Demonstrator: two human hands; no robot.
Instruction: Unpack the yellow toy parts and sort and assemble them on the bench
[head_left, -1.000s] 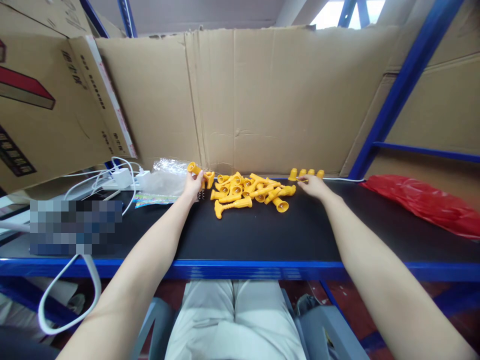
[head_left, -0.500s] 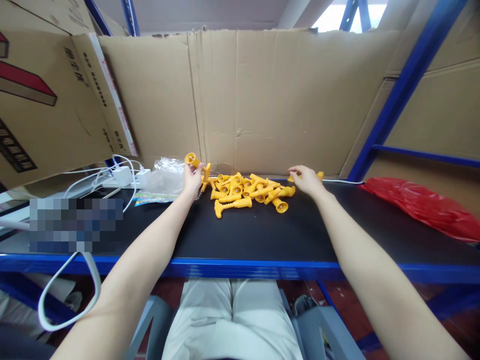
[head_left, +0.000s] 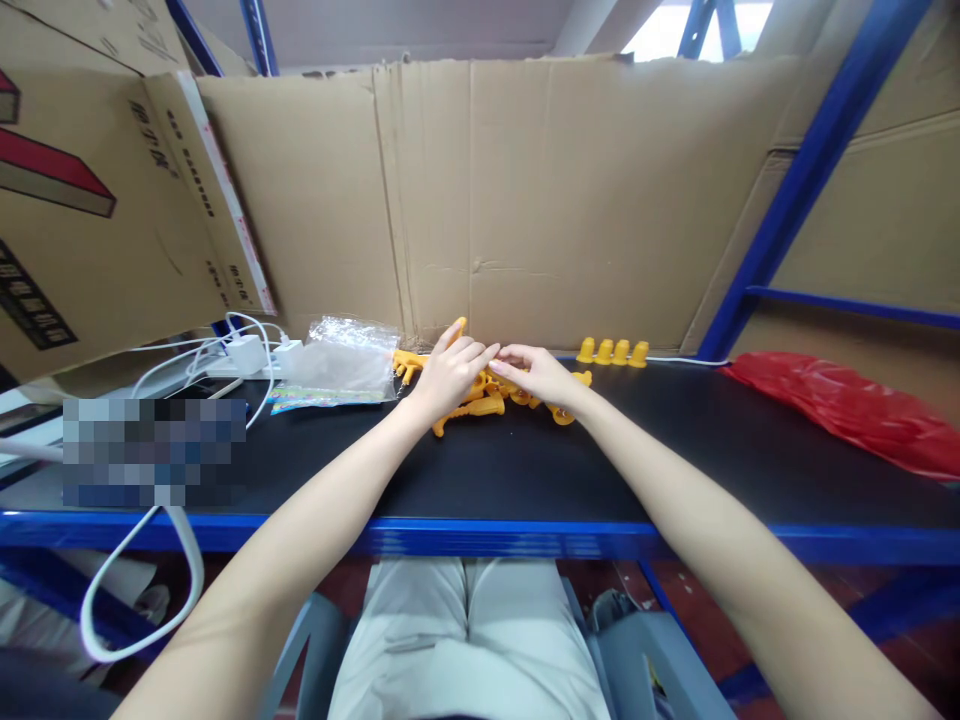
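Observation:
A pile of yellow plastic pieces [head_left: 469, 411] lies on the black shelf top [head_left: 525, 470] near the cardboard back wall. My left hand [head_left: 448, 372] rests over the pile's left side, fingers curled round a yellow piece whose tip [head_left: 459, 323] sticks up above them. My right hand [head_left: 538, 374] lies over the pile's right side, fingers stretched out flat toward the left hand, fingertips almost touching it. Several small yellow caps [head_left: 611, 351] stand upright in a row to the right of the pile, apart from both hands.
A clear plastic bag [head_left: 341, 358] lies left of the pile, with a white charger and cables [head_left: 244, 352] beyond it. A red plastic bag [head_left: 840, 410] lies at the right. Cardboard sheets [head_left: 525, 200] wall the back. The blue shelf edge [head_left: 480, 538] runs above my lap.
My left hand came down and right from the pile's left edge onto the pile. My right hand left the row of caps and moved left to meet it.

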